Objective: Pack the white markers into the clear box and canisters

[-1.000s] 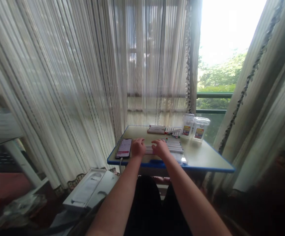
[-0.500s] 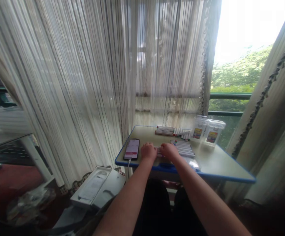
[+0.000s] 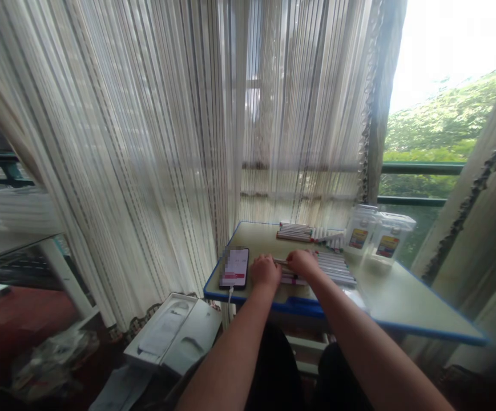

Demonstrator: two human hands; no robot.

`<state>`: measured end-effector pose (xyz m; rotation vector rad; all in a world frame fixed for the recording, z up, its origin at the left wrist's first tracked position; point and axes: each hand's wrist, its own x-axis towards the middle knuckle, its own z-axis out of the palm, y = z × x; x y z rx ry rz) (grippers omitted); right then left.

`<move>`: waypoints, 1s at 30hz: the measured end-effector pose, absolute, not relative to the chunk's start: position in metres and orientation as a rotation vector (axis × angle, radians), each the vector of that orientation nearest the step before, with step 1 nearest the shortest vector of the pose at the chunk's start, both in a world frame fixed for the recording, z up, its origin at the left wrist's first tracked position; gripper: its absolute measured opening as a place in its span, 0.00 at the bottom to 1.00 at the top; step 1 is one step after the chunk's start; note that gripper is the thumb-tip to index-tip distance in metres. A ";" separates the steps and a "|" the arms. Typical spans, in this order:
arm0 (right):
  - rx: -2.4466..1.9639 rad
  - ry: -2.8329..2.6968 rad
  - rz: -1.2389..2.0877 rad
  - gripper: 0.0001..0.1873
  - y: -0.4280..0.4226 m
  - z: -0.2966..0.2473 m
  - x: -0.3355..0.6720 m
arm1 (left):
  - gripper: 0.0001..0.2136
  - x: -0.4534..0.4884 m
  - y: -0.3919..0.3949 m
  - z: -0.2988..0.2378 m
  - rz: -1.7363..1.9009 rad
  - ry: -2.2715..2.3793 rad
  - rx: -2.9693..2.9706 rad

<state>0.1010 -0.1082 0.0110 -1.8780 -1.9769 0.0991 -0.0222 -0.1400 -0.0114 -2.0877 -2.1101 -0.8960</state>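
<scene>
My left hand (image 3: 267, 272) is closed over the near part of the table, just right of the phone (image 3: 238, 268). Across from it, my right hand (image 3: 302, 264) has its fingers bent in a pinch. A thin marker (image 3: 281, 262) spans the space between the two hands, its ends covered by fingers. Below it, closer to me, lie more markers, one with a purple band (image 3: 294, 281). A row of silvery-white markers (image 3: 337, 269) lies side by side under and right of my right wrist.
Toward the table's back lie a stack of markers (image 3: 294, 231) and several white ones (image 3: 328, 238). Two clear plastic cases (image 3: 358, 231) stand at the right. A blue rim edges the table (image 3: 427, 302). An open white box (image 3: 173, 334) sits lower left; curtains (image 3: 157, 142) hang behind.
The view has shifted, so the table sits further right and looks larger. Both hands are slightly farther from the table's front edge, and markers below them now show.
</scene>
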 end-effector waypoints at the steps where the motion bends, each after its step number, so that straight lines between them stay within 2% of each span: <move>1: -1.874 -1.958 0.105 0.11 -0.109 0.012 0.101 | 0.11 -0.022 -0.139 -0.011 -0.907 -2.113 -2.086; 8: -1.688 -1.893 0.170 0.12 -0.112 0.013 0.102 | 0.14 -0.024 -0.137 -0.009 -1.222 -2.001 -2.064; 14: -1.083 -1.503 0.685 0.11 -0.117 0.002 0.097 | 0.14 -0.025 -0.139 -0.009 -1.560 -1.626 -2.231; 19: -0.944 -1.297 0.850 0.17 -0.139 0.002 0.101 | 0.11 -0.023 -0.141 -0.009 -1.638 -1.356 -2.467; 23: -0.927 -1.255 0.770 0.19 -0.157 0.012 0.115 | 0.13 -0.023 -0.142 -0.010 -1.669 -1.208 -2.575; 26: -0.919 -1.214 0.642 0.25 -0.166 0.016 0.133 | 0.13 -0.023 -0.142 -0.011 -1.597 -1.169 -2.624; 30: -0.995 -1.291 0.631 0.23 -0.178 0.012 0.155 | 0.12 -0.021 -0.141 -0.011 -1.492 -1.180 -2.688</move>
